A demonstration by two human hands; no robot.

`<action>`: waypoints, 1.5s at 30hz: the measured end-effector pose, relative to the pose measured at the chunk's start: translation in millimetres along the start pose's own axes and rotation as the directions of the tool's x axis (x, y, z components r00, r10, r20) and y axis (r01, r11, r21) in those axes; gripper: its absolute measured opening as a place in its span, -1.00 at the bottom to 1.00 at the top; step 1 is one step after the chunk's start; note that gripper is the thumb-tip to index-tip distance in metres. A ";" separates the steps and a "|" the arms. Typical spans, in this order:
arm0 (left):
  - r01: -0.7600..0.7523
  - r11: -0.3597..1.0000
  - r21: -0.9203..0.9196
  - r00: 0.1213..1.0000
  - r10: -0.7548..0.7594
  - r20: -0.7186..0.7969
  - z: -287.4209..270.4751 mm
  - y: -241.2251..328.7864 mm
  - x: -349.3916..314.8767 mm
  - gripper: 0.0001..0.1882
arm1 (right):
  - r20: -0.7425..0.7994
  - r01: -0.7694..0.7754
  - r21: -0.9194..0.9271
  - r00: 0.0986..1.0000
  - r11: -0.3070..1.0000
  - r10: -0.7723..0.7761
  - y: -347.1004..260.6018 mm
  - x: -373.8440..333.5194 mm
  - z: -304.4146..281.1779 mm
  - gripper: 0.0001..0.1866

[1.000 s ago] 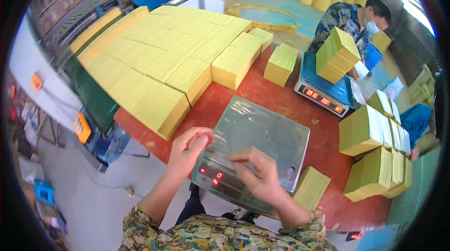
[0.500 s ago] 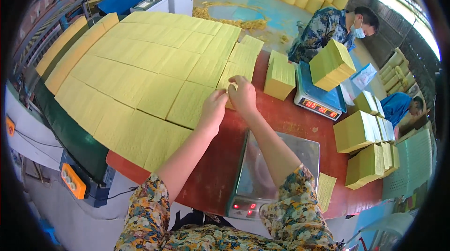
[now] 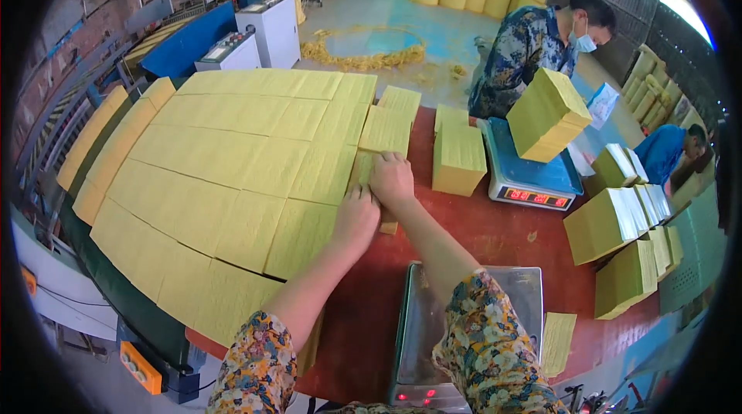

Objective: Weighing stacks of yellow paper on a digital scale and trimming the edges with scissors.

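Note:
Rows of yellow paper stacks [image 3: 232,151] lie packed side by side to the left of my arms. My two hands meet at the right edge of these rows, on a yellow paper stack [image 3: 362,166] mostly covered by them. My right hand [image 3: 393,180] has its fingers curled over that stack's edge. Just nearer and to the left, my left hand [image 3: 357,222] is bent against the same stack, its fingertips partly hidden. Two more paper stacks [image 3: 386,129] continue the line beyond my hands.
Below my right forearm sits a metal-topped scale [image 3: 514,298], with a yellow sheet [image 3: 558,343] beside it. Another scale [image 3: 533,186] carries a tall yellow stack [image 3: 545,116]. Stacks [image 3: 607,221] stand at right. A masked person [image 3: 518,54] leans in across the table.
My view has tilted upward. My hands, raised with fingers pinched before, now sit lower and closer against the stack's edge.

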State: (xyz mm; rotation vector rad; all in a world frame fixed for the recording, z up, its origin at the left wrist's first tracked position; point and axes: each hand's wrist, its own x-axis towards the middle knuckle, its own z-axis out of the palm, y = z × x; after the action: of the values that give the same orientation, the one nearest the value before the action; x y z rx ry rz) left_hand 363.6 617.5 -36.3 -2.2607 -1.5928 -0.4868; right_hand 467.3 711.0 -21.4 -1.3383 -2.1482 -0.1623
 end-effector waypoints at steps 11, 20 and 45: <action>0.020 0.988 -0.156 1.000 -0.021 0.000 -25.6 -3.2 -2.1 -0.50 | 0.244 -0.047 -0.057 0.968 0.997 0.060 2.5 11.0 -14.0 -0.74; 0.011 0.990 -0.138 0.984 0.014 0.177 -60.0 15.9 -36.8 -0.53 | 0.245 -0.082 -0.002 0.966 0.997 0.080 2.2 -25.7 -30.5 -0.73; 0.096 0.872 -0.480 0.962 0.044 0.271 -222.2 75.4 -234.5 -0.69 | 0.354 0.174 0.127 0.912 0.976 -0.209 -129.0 -225.9 -155.0 -0.81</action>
State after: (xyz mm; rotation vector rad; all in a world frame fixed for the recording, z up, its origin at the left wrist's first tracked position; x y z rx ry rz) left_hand 341.7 297.4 48.0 -2.7891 -1.7936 -0.6740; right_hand 493.8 410.7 8.2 -1.1727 -2.5659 0.1211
